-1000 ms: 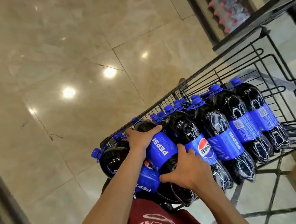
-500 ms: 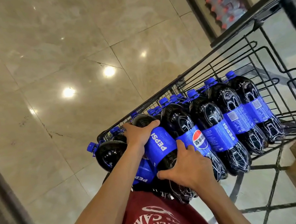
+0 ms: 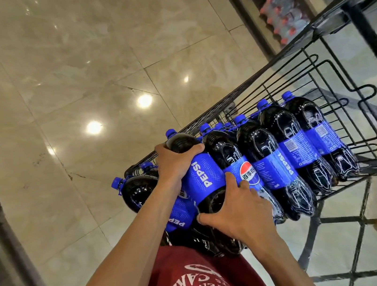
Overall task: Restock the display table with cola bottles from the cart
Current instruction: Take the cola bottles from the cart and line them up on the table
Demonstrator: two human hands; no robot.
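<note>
Now one bottle (image 3: 204,177) sits atop others at the near end of the cart (image 3: 317,61), w/ both grips wrapped on it: left grip (image 3: 176,167) curled over its shoulder nr the cap, right grip (image 3: 238,209) round its lower body. More bottles (image 3: 283,152) lie beside it.

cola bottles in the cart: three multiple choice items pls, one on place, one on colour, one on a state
1. The left hand grips the held bottle at: A its shoulder, B its base, C its cap.
2. The cola caps are: A red, B blue, C white.
3. The right hand is: A hanging idle, B clasping the held bottle's lower body, C on the cart handle.
A, fingers wrap just above the label; B, every cola cap is blue; B, thumb and fingers curl round below the label.
</note>
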